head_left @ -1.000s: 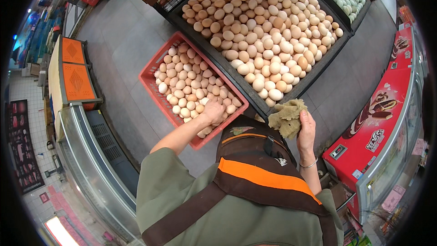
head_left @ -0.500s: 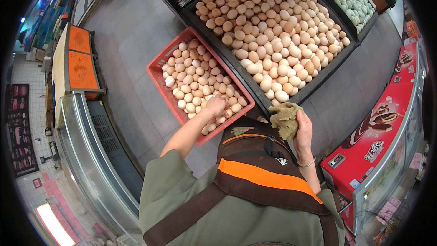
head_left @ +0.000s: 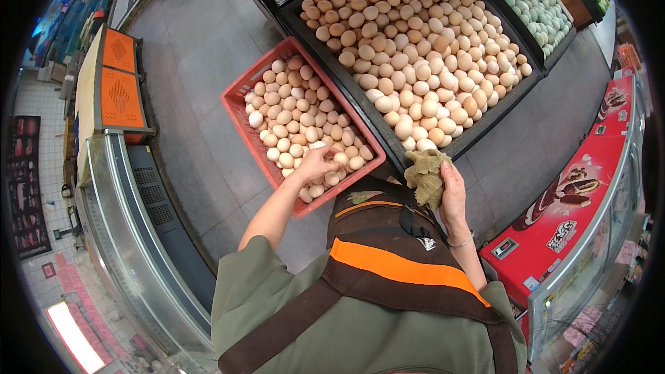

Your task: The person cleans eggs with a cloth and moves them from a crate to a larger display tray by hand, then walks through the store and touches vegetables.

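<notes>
Left hand (head_left: 317, 165): reaching down into the red crate (head_left: 244, 90), fingers curled over one pale egg (head_left: 339, 159) near the crate's closest corner; whether the egg is lifted off the rest cannot be told. Bare forearm runs up from an olive sleeve.

Right hand (head_left: 454, 190): raised at chest height, fingers pressed around a crumpled olive-brown cloth (head_left: 425, 174), which bunches above the palm. A thin bracelet sits on the wrist.

Red crate: plastic, lattice-walled, standing on the grey tiled floor (head_left: 194, 48), filled with cream and light-tan eggs. Its far long side lies just beside the black display tray.

Black display tray (head_left: 308, 31): large, heaped with brown eggs (head_left: 422, 55); its near corner is close to the cloth. A second tray of pale green eggs (head_left: 533, 0) stands beyond it.

Surroundings: brown apron with an orange band (head_left: 398, 266) on the person's chest; red chest freezer (head_left: 575, 187) with glass lid to the right; glass-fronted display case (head_left: 125, 235) to the left, orange panels (head_left: 118, 79) on its top.
</notes>
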A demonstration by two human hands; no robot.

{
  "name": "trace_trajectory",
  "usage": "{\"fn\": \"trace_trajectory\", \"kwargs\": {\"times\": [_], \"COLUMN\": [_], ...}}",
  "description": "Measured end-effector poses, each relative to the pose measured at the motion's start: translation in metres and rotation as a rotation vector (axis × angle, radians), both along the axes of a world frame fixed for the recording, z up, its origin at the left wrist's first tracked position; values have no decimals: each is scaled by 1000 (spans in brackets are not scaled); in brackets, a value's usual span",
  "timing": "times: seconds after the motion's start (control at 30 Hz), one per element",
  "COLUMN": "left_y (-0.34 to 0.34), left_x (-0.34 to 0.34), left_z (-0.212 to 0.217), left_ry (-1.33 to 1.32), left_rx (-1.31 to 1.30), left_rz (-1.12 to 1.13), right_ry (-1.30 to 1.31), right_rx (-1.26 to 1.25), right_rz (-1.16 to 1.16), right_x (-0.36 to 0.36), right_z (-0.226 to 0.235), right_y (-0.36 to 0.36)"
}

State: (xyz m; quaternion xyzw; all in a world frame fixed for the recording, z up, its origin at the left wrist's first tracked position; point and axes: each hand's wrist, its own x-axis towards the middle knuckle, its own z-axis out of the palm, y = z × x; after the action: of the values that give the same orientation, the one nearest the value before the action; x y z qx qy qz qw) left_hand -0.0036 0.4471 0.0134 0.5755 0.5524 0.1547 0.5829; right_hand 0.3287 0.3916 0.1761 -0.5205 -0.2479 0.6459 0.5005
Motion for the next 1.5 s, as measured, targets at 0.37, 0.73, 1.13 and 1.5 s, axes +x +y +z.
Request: {"fn": "trace_trajectory", "kwargs": {"times": [0.37, 0.73, 1.13, 1.5], "left_y": [-9, -35, -28, -23], "left_x": [33, 135, 149, 158], "left_z": [99, 146, 157, 145], "left_ry": [-1409, -852, -324, -550], "left_rx": [-501, -24, 285, 188], "left_rz": [596, 626, 519, 561], "right_ry": [-170, -706, -59, -289], "right_rx": [198, 752, 375, 527], "right_rz": [163, 266, 149, 19], "right_x": [-6, -65, -61, -62], "right_z": [4, 27, 12, 23], "right_y": [8, 22, 19, 22]}}
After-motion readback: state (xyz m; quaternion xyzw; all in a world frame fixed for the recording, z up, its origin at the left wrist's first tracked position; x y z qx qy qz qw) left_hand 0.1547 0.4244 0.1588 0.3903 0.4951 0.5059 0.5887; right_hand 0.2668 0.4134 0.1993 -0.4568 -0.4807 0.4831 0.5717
